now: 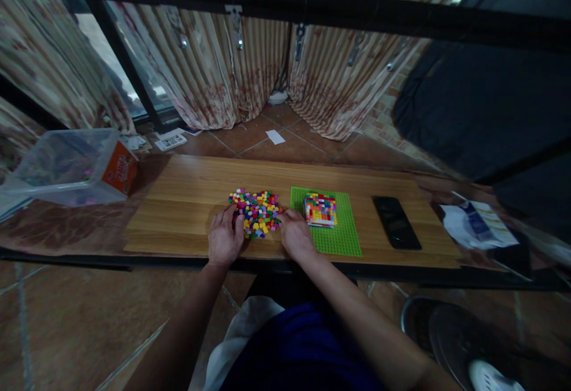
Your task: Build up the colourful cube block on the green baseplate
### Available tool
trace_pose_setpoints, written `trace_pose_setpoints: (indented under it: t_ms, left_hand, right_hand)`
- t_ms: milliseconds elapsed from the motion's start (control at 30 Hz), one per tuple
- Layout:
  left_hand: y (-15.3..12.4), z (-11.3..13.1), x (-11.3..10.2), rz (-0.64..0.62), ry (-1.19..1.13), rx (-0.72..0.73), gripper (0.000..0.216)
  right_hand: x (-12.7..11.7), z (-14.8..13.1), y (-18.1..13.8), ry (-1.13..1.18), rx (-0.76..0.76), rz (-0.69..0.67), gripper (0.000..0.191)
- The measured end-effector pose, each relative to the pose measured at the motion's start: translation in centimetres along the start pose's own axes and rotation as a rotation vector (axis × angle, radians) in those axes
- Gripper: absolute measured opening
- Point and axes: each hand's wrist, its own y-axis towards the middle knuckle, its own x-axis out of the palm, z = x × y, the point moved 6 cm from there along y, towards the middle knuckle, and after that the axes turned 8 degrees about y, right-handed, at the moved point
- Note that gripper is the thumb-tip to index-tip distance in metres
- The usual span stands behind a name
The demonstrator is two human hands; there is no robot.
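Note:
A loose pile of small multicoloured toy bricks lies on the wooden board. At the pile's left edge rests my left hand, thumb and fingers apart, touching the bricks. My right hand is at the right edge, its fingertips drawn together among the bricks; whatever they pinch is too small to make out. Beside that hand lies a green studded baseplate, partly under my right wrist. On the baseplate stands a square block built of mixed-colour bricks, with white showing along its lower front side.
A black phone lies on the wooden board, right of the baseplate. Far left stands a clear plastic bin with an orange label. White and purple packaging is at the right end. Striped curtains hang behind the table.

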Motion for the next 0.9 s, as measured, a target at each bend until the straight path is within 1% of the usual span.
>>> trace_pose_setpoints:
  t_ms: [100, 200, 300, 367, 500, 633, 733, 833, 900]
  left_hand:
    - [0.0, 0.1, 0.0, -0.001, 0.001, 0.003, 0.046]
    - [0.0, 0.1, 0.0, 0.0, -0.003, 0.01, 0.045]
    - [0.1, 0.0, 0.0, 0.007, -0.006, 0.006, 0.044]
    - [0.1, 0.0, 0.0, 0.008, -0.008, 0.006, 0.044]
    - [0.1, 0.0, 0.1, 0.009, -0.011, 0.02, 0.044]
    - [0.1, -0.1, 0.1, 0.012, -0.011, 0.022, 0.044]
    - [0.1, -0.1, 0.0, 0.008, -0.01, 0.021, 0.044]
    - [0.1, 0.0, 0.0, 0.007, -0.007, 0.03, 0.044]
    - [0.1, 0.0, -0.1, 0.007, -0.01, 0.034, 0.044]
  right_hand:
    - [-0.3, -0.2, -0.1, 0.028, -0.013, 0.014, 0.028]
    - [-1.2, -0.9, -0.6, 0.094, -0.037, 0.053, 0.024]
    - [-2.6, -1.2, -1.5, 0.212, -0.036, 0.138, 0.021]
    - [-3.6, -0.8, -2.2, 0.315, 0.014, 0.21, 0.018]
    - [-5.6, 1.6, -3.7, 0.517, 0.155, 0.341, 0.015]
    - [-8.0, 5.2, -5.0, 0.633, 0.274, 0.495, 0.016]
    - [-9.7, 7.7, -5.6, 0.652, 0.332, 0.602, 0.021]
    - [-10.8, 9.1, -5.6, 0.605, 0.343, 0.637, 0.024]
    - [-11.1, 9.6, -5.5, 0.567, 0.336, 0.641, 0.023]
